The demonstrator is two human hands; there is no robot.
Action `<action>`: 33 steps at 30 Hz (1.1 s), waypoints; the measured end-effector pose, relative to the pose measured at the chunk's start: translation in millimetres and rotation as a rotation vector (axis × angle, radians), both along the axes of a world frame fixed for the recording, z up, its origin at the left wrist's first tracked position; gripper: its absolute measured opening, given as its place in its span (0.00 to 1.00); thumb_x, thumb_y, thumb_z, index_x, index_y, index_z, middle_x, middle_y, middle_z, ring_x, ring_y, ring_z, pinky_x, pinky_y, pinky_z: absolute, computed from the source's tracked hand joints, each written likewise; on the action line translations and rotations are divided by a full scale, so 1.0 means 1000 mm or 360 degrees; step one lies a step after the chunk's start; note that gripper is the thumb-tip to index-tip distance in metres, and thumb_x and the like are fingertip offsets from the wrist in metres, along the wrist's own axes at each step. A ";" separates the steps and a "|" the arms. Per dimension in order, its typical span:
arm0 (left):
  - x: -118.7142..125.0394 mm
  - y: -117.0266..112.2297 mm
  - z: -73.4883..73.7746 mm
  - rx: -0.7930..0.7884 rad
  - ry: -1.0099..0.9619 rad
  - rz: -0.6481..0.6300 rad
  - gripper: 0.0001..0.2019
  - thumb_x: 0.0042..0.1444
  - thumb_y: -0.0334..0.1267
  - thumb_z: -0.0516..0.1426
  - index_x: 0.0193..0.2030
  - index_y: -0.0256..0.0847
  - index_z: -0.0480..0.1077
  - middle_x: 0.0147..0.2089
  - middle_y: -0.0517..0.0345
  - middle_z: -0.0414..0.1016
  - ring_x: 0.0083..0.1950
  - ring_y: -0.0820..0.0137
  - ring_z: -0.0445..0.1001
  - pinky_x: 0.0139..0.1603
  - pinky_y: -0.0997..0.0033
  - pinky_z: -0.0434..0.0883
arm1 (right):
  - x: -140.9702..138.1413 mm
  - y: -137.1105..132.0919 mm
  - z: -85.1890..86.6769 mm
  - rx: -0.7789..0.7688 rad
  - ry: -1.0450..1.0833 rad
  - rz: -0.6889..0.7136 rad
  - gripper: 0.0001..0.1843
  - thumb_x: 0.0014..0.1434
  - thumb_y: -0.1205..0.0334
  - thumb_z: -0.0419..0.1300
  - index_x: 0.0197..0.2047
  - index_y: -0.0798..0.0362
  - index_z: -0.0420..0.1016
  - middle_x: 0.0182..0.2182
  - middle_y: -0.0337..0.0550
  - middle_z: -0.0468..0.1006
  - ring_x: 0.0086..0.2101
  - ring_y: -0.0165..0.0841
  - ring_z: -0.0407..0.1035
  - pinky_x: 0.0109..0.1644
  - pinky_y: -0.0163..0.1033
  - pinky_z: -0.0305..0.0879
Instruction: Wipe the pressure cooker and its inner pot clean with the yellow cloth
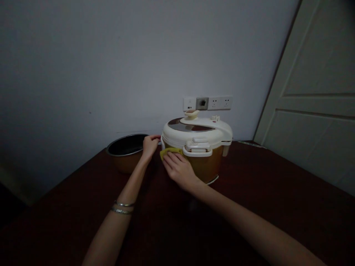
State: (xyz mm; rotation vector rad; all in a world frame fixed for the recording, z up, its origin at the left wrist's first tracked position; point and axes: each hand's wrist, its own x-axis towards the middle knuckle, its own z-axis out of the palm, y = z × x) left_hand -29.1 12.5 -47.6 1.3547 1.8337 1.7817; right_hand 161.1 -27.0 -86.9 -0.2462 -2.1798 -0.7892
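Observation:
An electric pressure cooker (208, 166) with a white lid and a golden-brown body stands on the dark table. My left hand (151, 143) is at the cooker's left side, its fingers curled against the edge there; the fingertips are partly hidden. Under the fingers of my right hand (179, 168) is a yellow cloth (172, 150), pressed against the cooker's body just left of the white front handle (197, 149). Behind my left wrist sits an inner pot (116, 159), dark inside and brownish outside, with a shiny rim.
The dark reddish table (249, 207) runs up to a pale wall (111, 66). Behind the cooker, a row of sockets and switches (216, 103) is set in that wall. A pale panelled door (316, 85) stands at the right. Light is dim.

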 end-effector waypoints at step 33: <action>0.009 -0.009 0.003 -0.0028 0.0138 0.0072 0.16 0.43 0.32 0.54 0.38 0.37 0.79 0.38 0.49 0.81 0.43 0.60 0.78 0.44 0.66 0.72 | 0.160 0.047 -0.044 0.0003 -0.0283 0.0246 0.22 0.64 0.74 0.49 0.60 0.57 0.63 0.56 0.48 0.71 0.61 0.36 0.55 0.62 0.50 0.60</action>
